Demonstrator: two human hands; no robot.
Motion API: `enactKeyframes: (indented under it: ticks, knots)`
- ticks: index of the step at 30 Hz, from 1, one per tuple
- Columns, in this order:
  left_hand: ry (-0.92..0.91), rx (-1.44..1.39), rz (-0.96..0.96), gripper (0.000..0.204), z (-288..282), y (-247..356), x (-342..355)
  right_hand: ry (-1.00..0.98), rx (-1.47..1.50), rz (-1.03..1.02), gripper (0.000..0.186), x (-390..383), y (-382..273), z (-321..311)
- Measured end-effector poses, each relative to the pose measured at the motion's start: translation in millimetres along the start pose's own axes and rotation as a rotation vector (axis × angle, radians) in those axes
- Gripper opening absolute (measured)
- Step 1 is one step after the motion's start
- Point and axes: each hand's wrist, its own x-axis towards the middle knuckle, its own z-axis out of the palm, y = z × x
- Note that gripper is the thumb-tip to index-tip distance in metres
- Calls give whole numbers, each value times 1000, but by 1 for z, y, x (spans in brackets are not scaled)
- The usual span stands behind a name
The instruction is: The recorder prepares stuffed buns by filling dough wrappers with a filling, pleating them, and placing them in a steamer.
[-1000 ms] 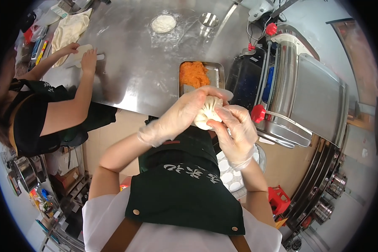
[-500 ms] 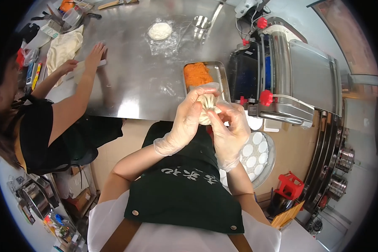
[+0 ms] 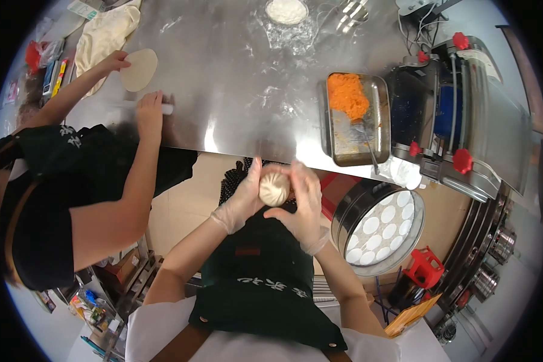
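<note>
A pleated dough bun (image 3: pixel 274 189) rests in my gloved left hand (image 3: pixel 245 196), in front of my apron and just off the table's near edge. The left thumb lies along one side of it, with fingers behind and below. My gloved right hand (image 3: pixel 304 208) curves close around the bun's right side, thumb and fingers spread wide; whether it touches the bun I cannot tell. On the table to the right, a metal tray (image 3: pixel 339 158) holds orange filling (image 3: pixel 348 96) and a thin-handled utensil (image 3: pixel 371 151).
Below the tray's side stands a round steamer (image 3: pixel 344 215) lined with white paper discs (image 3: pixel 383 226). A machine with red knobs (image 3: pixel 463 160) borders the table's right. At left a co-worker handles a flat dough round (image 3: pixel 140 70) and a rolling pin (image 3: pixel 166 109). Flour (image 3: pixel 286 11) sits at the back.
My hands and the bun have come down and left, off the tray toward my body. The right fingers have left the bun's pinched top and spread. The co-worker now lifts a dough round.
</note>
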Motion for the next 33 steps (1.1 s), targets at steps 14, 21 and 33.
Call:
enactKeyframes:
  ticks: [14, 21, 33]
  knots:
    - [143, 717, 815, 104, -28, 11, 103, 255, 811, 212, 89, 45, 84, 94]
    - [134, 633, 838, 109, -11, 8, 98, 279, 819, 346, 101, 53, 91, 97]
    - [116, 616, 606, 106, -4, -1, 97, 263, 860, 516, 104, 65, 61, 96]
